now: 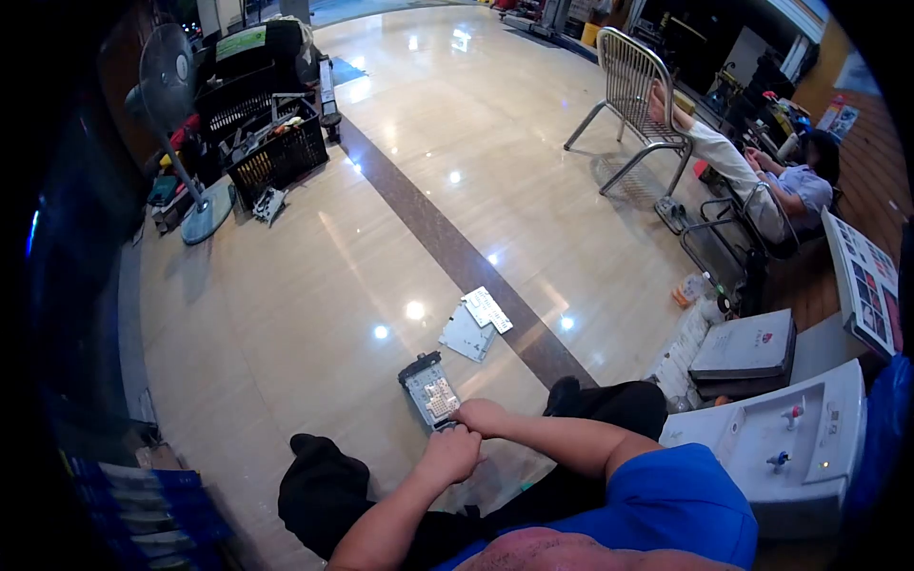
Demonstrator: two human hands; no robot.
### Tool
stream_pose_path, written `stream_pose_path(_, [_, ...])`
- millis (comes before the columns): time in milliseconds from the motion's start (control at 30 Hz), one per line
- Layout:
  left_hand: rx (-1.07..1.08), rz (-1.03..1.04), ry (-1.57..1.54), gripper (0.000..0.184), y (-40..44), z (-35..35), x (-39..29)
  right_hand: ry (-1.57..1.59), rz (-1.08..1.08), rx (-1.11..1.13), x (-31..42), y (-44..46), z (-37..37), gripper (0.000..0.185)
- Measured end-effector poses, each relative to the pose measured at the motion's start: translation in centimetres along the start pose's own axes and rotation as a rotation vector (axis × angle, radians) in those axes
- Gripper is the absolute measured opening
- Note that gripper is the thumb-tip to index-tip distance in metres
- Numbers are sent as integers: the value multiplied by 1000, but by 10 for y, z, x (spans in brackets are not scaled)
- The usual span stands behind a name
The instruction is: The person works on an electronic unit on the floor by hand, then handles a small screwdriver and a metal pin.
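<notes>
Left grip (452, 455) and right grip (483, 417) curl at the near end of the metal unit (430, 390), pinch unclear; close handwork seems underway, the next move needing steadiness

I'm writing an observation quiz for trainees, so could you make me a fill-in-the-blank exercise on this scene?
1. The right hand and the ____ hand meet at the near end of the metal device.
2. The plastic crate beside the standing fan is coloured ____.
3. The white appliance has one red tap and one ____ tap.
4. Another person has bare ____ up on the metal chair.

Missing words: left; black; blue; feet
</notes>
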State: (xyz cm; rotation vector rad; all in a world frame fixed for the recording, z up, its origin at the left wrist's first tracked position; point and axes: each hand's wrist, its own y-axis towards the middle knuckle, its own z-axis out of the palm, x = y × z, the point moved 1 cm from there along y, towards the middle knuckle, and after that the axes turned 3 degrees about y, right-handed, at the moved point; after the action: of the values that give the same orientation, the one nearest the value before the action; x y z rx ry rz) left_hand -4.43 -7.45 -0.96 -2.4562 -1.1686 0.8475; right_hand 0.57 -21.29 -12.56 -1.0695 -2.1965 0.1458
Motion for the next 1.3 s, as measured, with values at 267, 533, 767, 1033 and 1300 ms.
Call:
stream_pose_path(267, [-2,-35,-58,41,-8,-7,6,90,-128,-10,-5,14,2,32])
stream_pose_path(533, [99,-70,-60,38,-7,-8,10,15,-8,-27,1,6,-13,25])
stream_pose_path(767, [6,-40,-76,38,-12,-4,11,3,16,25,-6,8,-8,26])
stream_pose_path(1033, [-7,-82,-69,38,-19,5,18,26,-21,-32,-1,3,-11,19])
stream_pose_path(1300, [-23,-53,-97,36,-13,8,16,-50,54,-21,-2,3,-19,28])
